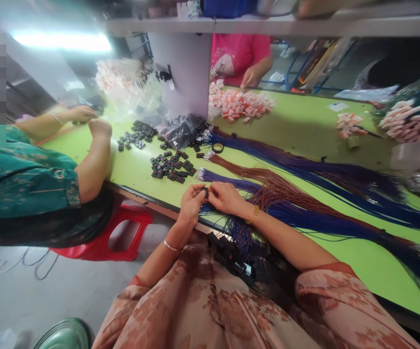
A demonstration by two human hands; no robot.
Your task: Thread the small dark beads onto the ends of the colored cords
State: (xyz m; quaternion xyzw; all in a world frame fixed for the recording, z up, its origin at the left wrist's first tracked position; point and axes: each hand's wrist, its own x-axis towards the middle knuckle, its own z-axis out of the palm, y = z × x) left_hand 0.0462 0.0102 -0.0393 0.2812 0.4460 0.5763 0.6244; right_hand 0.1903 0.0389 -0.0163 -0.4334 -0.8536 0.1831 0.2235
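Observation:
At the table's near edge, my left hand [191,203] pinches a small black plastic connector [206,194] between thumb and fingers. My right hand [229,198] meets it there with closed fingertips; whether they grip the connector or a thin wire is too small to tell. Just beyond my hands lies a pile of black connectors [173,166] with red marks. Bundles of brown wires [264,177] and blue wires [297,215] stretch off to the right, silvery terminals at their left ends. Wired black connectors [228,249] hang over my lap.
A co-worker in a green top [31,169] works at my left beside a red stool [122,237]. Across the green table [370,261], another person's hand [251,76] is near orange-and-white connectors [237,104]. A roll of tape [218,148] lies behind the brown wires.

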